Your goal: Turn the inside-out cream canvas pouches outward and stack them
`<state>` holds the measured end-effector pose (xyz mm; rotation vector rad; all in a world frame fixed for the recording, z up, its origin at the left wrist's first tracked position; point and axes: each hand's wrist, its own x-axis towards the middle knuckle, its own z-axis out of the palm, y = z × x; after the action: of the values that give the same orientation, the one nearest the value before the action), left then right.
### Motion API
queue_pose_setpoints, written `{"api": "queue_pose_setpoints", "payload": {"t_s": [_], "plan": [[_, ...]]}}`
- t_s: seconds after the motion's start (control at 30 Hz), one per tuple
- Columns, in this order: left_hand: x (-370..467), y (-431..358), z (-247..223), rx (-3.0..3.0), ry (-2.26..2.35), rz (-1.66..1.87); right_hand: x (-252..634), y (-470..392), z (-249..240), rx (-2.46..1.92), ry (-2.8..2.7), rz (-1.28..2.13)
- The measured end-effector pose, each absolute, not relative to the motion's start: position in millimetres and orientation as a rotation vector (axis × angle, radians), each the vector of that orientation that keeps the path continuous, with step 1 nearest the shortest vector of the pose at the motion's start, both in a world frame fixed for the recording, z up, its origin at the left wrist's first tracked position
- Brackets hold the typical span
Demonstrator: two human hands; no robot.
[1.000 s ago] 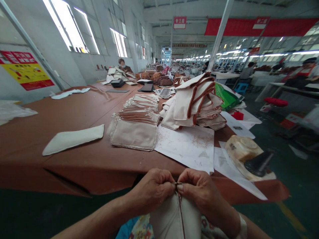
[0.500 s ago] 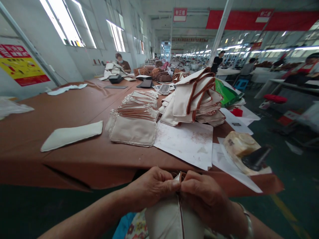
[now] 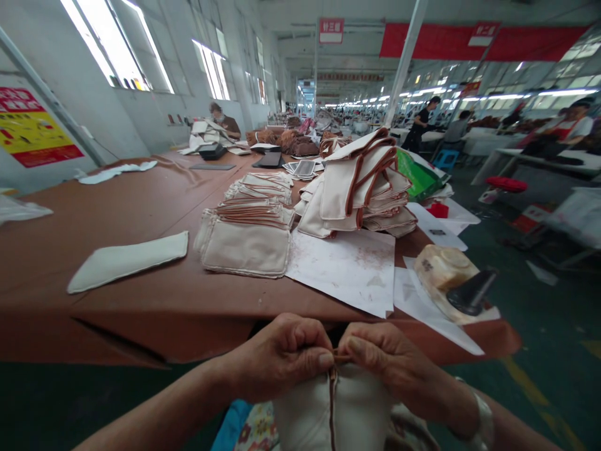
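In the head view, a person's left hand (image 3: 291,354) and right hand (image 3: 389,360) grip the brown-trimmed top of a cream fabric piece with a brown central seam (image 3: 305,407) (fingers (image 3: 323,359) pinched narrow on it), just before a brown-covered surface (image 3: 154,210) bearing stacked, flat cream rectangular fabric pieces (image 3: 246,247).

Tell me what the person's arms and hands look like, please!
The left hand and right hand wear no gloves, and no sleeves show on the arms. A pale, shiny bracelet circles the right wrist. No rings or markings can be made out.
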<state>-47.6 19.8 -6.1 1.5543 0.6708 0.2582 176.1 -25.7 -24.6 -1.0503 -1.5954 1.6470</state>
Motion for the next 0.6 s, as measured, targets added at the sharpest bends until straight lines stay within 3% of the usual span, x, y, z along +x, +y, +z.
{"api": "queue_pose_setpoints", "payload": {"t_s": [0.1, 0.33, 0.6], "plan": [[-46.2, 16.3, -3.3, 1.546, 0.637, 0.312, 173.9, -26.1, -25.9, -0.994, -1.573, 1.755], [-35.0, -1.5, -26.3, 1.146, 0.492, 0.558, 149.7, -44.9, -66.5, -0.477, -0.88, 2.003], [-36.6, 14.0, -19.5, 1.515, 0.595, 0.482, 173.3, -22.9, -45.2, -0.739, -1.249, 1.917]]}}
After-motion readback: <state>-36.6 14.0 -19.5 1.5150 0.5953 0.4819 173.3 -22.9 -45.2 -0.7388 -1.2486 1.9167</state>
